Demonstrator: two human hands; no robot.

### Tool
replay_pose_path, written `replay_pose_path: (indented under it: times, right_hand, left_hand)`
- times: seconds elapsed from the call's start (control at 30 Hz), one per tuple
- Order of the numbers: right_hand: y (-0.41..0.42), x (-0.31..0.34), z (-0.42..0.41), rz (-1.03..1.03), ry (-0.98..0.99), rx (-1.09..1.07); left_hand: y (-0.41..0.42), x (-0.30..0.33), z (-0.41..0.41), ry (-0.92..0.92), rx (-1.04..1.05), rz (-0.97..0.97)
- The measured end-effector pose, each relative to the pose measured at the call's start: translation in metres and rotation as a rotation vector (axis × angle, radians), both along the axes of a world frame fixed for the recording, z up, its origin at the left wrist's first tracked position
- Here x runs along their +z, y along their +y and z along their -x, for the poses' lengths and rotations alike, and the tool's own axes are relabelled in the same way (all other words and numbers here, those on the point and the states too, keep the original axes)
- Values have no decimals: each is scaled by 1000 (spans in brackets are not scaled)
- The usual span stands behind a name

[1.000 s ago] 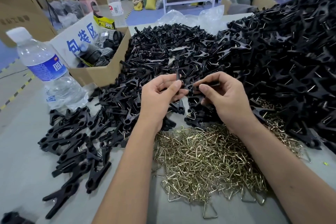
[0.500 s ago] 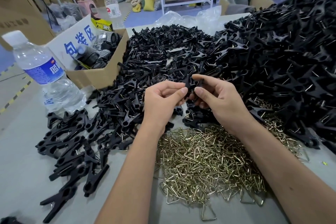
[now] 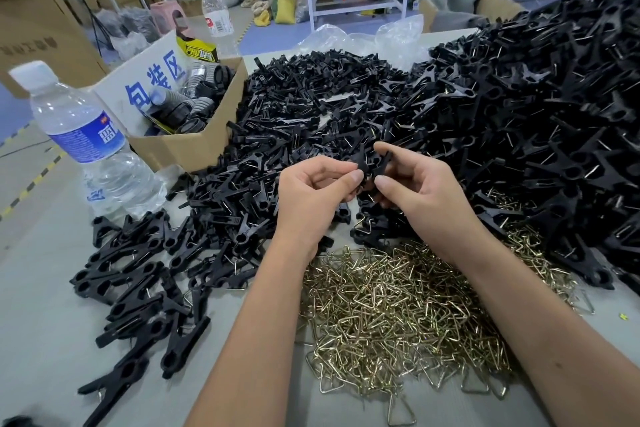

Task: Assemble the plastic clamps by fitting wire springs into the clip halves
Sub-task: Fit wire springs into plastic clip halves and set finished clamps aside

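Head view: left hand (image 3: 313, 194) and right hand (image 3: 420, 189) — fingers of each pinching a black clip half (image 3: 364, 163).

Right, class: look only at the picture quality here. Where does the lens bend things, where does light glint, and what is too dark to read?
Head view: wide-angle distortion leans the water bottle and bows the edges; soft overhead light, faint shadows; glints on the wire springs; the black clip halves merge into one dark mass, so the piece pinched by the left hand and right hand is hard to read.
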State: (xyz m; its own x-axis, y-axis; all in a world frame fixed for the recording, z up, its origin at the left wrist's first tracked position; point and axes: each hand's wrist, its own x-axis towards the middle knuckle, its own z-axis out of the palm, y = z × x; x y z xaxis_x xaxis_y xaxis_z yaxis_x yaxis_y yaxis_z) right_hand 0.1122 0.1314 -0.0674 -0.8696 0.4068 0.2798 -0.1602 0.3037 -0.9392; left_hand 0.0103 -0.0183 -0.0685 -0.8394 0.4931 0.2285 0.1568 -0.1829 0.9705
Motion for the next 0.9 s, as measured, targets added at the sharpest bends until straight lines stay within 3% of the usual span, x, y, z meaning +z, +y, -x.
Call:
replay_pose_path:
  times: [0.67, 0.9]
  right_hand:
    - [0, -1, 0, 10, 6, -3]
    - [-3, 2, -1, 268, 82, 10]
  left_hand:
    - [3, 2, -4, 10, -21, 33]
    - [-3, 8, -6, 81, -86, 107]
